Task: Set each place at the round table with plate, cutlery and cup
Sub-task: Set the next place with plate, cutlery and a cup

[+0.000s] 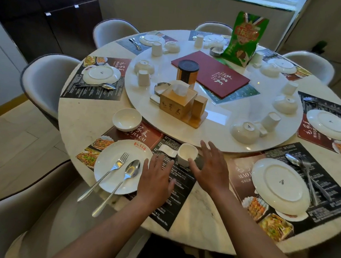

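Upright cup (pixel 187 154) between your flat, spread left hand (pixel 156 175) and right hand (pixel 210 168); round marble table (pixel 200 206), padded chairs around.

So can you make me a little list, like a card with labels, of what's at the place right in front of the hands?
plate: round white plate upright on the printed paper placemat
cutlery: silver metal fork and silver metal spoon lying on the plate, handles sticking out over its near edge
cup: small white ceramic cup upright, between the hands
bowl: small white round bowl upright, beyond the plate
rest: small white ceramic rest left of the cup
left hand: open, over the placemat
right hand: open, beside the cup
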Motion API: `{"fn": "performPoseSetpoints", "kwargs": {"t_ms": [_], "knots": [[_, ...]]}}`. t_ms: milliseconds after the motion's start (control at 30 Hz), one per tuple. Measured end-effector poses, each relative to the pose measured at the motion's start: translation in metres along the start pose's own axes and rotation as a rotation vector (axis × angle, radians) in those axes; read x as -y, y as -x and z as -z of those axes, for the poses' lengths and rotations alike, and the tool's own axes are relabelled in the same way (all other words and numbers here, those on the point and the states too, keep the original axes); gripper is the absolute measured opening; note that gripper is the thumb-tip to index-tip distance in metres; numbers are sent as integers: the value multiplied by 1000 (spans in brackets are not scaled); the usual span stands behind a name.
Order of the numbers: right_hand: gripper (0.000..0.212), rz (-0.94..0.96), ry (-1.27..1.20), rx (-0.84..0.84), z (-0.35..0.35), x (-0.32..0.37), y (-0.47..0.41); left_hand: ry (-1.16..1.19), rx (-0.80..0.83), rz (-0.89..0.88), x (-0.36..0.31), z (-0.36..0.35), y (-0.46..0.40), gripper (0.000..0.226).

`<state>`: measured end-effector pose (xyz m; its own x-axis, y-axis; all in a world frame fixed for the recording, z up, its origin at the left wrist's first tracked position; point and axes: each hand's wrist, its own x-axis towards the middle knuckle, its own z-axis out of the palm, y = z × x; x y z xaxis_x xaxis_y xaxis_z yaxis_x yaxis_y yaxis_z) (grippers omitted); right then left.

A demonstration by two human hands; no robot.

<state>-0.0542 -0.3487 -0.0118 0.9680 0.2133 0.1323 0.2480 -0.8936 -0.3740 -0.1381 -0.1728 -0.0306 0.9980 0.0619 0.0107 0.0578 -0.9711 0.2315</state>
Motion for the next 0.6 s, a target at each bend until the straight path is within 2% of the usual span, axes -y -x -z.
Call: {"fn": "performPoseSetpoints", "kwargs": {"t_ms": [333, 500, 600], "knots": [[62, -84, 102, -60, 25, -76, 63, -15, -34, -175, -73, -15, 16, 69], [62, -106, 140, -67, 52, -125, 66, -79, -68, -204, -128, -12, -4, 67], [59, -119, 119, -31, 73, -157, 67, -79, -70, -156, -165, -15, -16, 68]]}}
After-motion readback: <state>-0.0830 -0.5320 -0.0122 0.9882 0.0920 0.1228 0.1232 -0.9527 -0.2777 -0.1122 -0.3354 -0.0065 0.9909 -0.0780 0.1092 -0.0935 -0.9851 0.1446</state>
